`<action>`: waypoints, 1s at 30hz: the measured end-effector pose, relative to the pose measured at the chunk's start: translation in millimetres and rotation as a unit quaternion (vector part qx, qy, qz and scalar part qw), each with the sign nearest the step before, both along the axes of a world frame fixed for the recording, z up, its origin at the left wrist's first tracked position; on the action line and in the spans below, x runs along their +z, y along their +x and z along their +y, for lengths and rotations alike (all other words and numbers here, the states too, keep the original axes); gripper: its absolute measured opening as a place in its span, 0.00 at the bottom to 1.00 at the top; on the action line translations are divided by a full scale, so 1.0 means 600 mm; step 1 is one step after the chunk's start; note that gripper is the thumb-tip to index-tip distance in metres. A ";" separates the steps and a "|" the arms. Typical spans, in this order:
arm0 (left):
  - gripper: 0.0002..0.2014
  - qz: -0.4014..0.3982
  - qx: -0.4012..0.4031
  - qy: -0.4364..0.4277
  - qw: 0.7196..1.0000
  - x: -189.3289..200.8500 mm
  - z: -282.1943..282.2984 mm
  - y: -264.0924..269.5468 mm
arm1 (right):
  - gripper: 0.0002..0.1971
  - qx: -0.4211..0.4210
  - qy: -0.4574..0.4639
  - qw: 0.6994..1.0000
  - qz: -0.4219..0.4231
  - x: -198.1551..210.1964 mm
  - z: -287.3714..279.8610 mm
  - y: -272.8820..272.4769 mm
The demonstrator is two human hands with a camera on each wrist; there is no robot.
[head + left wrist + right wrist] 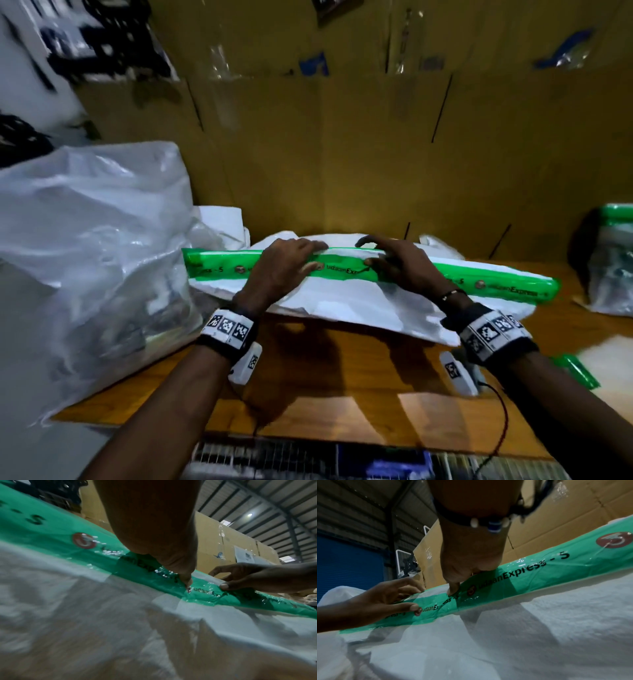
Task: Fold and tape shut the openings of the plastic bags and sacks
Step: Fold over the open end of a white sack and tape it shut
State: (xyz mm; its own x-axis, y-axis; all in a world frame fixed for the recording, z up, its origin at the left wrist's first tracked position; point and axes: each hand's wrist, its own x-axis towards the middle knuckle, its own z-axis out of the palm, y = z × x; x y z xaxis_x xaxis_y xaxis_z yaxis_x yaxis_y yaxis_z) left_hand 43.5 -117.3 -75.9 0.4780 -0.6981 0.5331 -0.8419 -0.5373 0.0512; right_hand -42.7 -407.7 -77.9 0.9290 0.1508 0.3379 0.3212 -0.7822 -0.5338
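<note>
White sack (356, 305) on table (342, 373): green tape (507, 286) printed "udaanExpress - S", letter possibly "5". Left hand (274, 270) and right hand (399, 263) press tape, fingers spread.

A brown wooden table (359, 383) carries everything. In its middle lies a flat white sack (349, 301) with green tape (507, 286) along its top. A big clear plastic bag (85, 246) stands at the left end, another taped bag (609, 267) at the right.
</note>
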 end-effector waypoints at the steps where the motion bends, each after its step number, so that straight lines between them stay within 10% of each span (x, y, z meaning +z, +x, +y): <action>1: 0.16 -0.030 -0.009 0.000 1.000 0.000 0.007 0.008 | 0.17 0.014 0.006 1.000 0.005 0.008 -0.008 0.009; 8: 0.19 -0.173 -0.001 0.016 0.985 0.005 0.056 0.024 | 0.17 0.061 0.053 0.997 0.020 0.040 -0.043 0.051; 30: 0.22 -0.187 0.057 -0.004 0.981 0.005 0.173 0.055 | 0.22 0.127 0.003 0.990 -0.069 0.044 0.135 0.164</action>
